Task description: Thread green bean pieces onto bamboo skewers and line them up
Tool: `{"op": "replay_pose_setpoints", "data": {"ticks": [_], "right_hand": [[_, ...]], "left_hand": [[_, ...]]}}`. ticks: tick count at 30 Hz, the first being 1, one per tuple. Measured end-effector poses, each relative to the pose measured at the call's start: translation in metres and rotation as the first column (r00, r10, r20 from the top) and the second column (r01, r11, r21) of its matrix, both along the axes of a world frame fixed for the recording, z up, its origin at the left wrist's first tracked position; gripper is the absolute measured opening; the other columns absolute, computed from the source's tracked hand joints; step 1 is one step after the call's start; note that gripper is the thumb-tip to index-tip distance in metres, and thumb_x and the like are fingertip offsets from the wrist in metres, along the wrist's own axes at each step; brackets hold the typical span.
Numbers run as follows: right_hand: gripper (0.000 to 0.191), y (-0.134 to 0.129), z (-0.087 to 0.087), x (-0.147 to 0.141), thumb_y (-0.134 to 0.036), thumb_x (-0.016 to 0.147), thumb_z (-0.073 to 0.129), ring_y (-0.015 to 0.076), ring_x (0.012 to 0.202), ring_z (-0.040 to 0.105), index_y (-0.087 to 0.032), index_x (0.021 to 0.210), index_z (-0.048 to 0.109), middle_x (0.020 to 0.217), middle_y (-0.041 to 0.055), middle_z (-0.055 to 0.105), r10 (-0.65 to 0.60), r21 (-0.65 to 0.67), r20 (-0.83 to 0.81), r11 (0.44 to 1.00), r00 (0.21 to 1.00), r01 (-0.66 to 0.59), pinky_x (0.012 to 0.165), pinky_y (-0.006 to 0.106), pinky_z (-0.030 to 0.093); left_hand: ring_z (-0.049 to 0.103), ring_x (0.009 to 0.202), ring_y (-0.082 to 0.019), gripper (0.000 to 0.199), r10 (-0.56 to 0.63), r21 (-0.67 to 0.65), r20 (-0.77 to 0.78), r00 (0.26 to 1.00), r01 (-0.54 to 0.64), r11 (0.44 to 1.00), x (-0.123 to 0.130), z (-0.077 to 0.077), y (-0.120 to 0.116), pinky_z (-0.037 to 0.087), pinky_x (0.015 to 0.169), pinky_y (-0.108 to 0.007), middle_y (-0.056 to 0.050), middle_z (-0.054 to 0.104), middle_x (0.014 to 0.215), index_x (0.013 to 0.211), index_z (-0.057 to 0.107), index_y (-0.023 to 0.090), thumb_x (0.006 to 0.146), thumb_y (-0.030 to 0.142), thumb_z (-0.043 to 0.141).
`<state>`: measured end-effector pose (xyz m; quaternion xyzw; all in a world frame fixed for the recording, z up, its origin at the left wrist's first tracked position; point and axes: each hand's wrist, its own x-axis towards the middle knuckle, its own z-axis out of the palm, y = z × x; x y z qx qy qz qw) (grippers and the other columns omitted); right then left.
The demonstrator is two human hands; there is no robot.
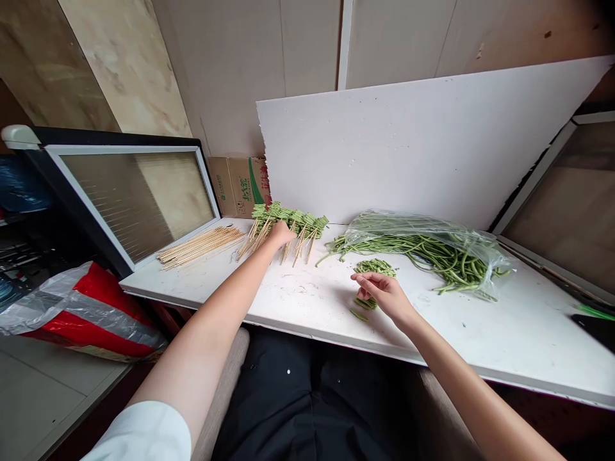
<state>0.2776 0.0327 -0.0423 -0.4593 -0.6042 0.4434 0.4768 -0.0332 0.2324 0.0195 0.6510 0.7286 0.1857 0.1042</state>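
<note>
Skewered beans (307, 223) are piled left of the plastic bag (423, 224) on the counter (298, 298), w/ left grip (282, 233) at them; pinch can't be told, mostly hidden. Cut beans (377, 266) r heaped in front of bag, partly covered by right grip (379, 291), curled, hold unclear tbh.

cardboard box (227, 179), green and red Chinese characters (245, 186), too small to read

Food-prep workspace: bamboo skewers (200, 247), bagged long beans (435, 255).
</note>
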Motion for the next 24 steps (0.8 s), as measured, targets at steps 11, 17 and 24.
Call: {"op": "replay_pose_setpoints", "data": {"ticks": [11,17,24], "right_hand": [[0.057,0.0,0.003,0.003,-0.071,0.077,0.082,0.02,0.069,0.065,-0.019,0.099,0.08,0.082,0.0085,0.075,0.022,0.0,-0.125,1.0,0.992,-0.022,0.065,0.034,0.053],[0.052,0.0,0.004,0.006,-0.066,0.084,0.079,0.0179,0.067,0.063,-0.017,0.102,0.081,0.072,0.0061,0.073,0.028,0.019,-0.12,0.999,0.992,-0.026,0.065,0.031,0.052],[0.053,-0.001,0.005,0.005,-0.066,0.08,0.082,0.0184,0.068,0.066,-0.017,0.098,0.081,0.08,0.0075,0.075,0.014,0.024,-0.135,1.0,0.991,-0.011,0.064,0.031,0.052]], "left_hand": [[0.075,0.101,-0.037,0.057,0.071,-0.144,-0.232,0.97,-0.106,0.984,0.016,-0.014,0.038,0.06,0.082,-0.038,-0.023,0.077,0.099,0.115,0.072,0.01,0.064,0.026,0.093],[0.072,0.113,-0.042,0.049,0.076,-0.115,-0.303,0.95,-0.116,0.987,0.024,-0.022,0.044,0.059,0.089,-0.043,-0.026,0.076,0.108,0.107,0.074,0.011,0.062,0.018,0.093],[0.073,0.112,-0.04,0.038,0.082,-0.073,-0.262,0.962,-0.105,0.992,0.015,-0.03,0.039,0.059,0.087,-0.042,-0.026,0.076,0.106,0.108,0.075,0.01,0.072,0.014,0.087]]}}
